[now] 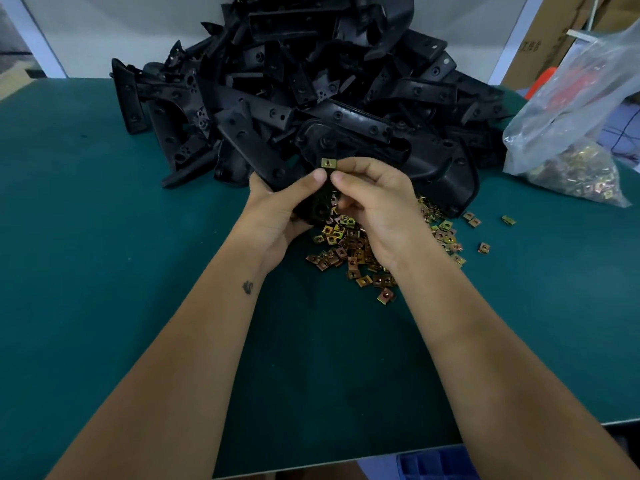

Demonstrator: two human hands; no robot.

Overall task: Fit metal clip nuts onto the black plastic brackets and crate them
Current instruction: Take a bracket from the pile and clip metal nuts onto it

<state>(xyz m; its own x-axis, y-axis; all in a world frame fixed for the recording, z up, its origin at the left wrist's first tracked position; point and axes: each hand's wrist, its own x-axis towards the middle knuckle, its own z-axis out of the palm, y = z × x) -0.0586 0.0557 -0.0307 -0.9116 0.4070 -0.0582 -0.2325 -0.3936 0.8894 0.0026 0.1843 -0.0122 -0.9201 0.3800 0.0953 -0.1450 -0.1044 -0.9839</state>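
Green mat (104,237) — black bracket (320,206) wears brass clip nut (329,163).

Green counter (104,237). Cardboard boxes (561,32) stand behind its right end. White frame posts (41,39) rise at the rear.

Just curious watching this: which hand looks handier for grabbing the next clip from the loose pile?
Probably the right hand: it sits directly over the loose clips, while the left hand grips the bracket.

Blk bracket (320,202) upright w/ brass clip nut (329,163) on top end
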